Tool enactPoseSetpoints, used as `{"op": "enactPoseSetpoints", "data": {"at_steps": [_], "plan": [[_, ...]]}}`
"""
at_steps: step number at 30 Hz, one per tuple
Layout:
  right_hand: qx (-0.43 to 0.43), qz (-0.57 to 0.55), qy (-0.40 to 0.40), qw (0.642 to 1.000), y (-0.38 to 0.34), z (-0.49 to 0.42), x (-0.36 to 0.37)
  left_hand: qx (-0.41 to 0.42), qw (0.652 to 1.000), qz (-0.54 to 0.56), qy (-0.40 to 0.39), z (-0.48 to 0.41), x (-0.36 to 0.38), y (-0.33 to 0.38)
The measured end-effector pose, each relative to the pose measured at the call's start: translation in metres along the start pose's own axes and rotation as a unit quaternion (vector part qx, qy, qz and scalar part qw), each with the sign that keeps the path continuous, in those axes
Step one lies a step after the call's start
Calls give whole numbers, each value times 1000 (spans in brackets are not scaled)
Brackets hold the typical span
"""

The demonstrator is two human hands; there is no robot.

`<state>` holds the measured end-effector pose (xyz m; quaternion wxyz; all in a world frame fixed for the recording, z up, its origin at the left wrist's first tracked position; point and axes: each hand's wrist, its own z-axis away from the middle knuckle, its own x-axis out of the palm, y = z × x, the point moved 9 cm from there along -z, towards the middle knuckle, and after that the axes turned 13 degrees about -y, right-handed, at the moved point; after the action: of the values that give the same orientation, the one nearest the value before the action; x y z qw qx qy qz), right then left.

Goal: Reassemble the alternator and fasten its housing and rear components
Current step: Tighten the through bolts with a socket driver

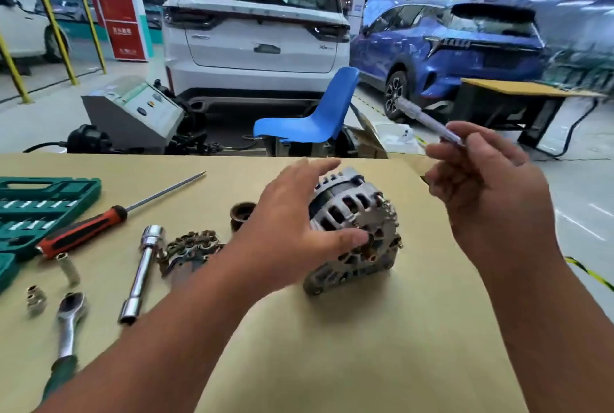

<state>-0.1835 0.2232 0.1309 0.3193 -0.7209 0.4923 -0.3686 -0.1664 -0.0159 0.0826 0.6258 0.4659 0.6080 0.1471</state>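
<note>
On the near left of the tan worktop (332, 363) lie a ratchet wrench (68, 323) with a green grip, two small sockets (36, 299) and a long chrome tube socket (143, 273). Just beyond the tube socket is a rusty, toothed metal part (189, 248), and behind that stands a small brown cup-shaped piece (242, 213).

The alternator (355, 230) rests on its side in the middle of the worktop, rear face turned near and right. The left hand (292, 230) is released, fingers spread and straight, covering the alternator's left side with the thumb at its rear face. Blur hides whether it actually touches. The right hand (488, 193), raised to the right of the alternator and apart from it, pinches a slim silvery tool (425, 120) that points up and left.

Farther left are a red-and-black screwdriver (83, 231) and an open green tool case (43, 203). Past the worktop's far edge stand a blue chair (312, 113), a grey machine (133, 113), a white car (255, 30) and a blue car (448, 54).
</note>
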Motion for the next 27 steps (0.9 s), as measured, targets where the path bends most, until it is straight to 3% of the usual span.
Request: {"op": "enactPoseSetpoints", "data": {"at_steps": [3,7,11,16,20,24,27], "plan": [[20,11,64,998,26,-4,-38,-50,990,-114,-66,-41,25,4],[61,31,85,994,78,10,-51,-48,991,-124,-1,-47,26,-6],[81,9,63,995,93,7,-53,-117,978,-162,61,-30,31,-5],[90,-55,52,993,94,9,-53,-200,948,-239,62,9,25,0],[121,-86,39,988,104,9,-41,-163,955,-249,21,19,14,8],[136,-76,26,988,108,11,-31,-50,968,-217,-112,-13,8,21],[126,-73,33,989,104,11,-32,-18,973,-207,-100,-25,10,19]]}}
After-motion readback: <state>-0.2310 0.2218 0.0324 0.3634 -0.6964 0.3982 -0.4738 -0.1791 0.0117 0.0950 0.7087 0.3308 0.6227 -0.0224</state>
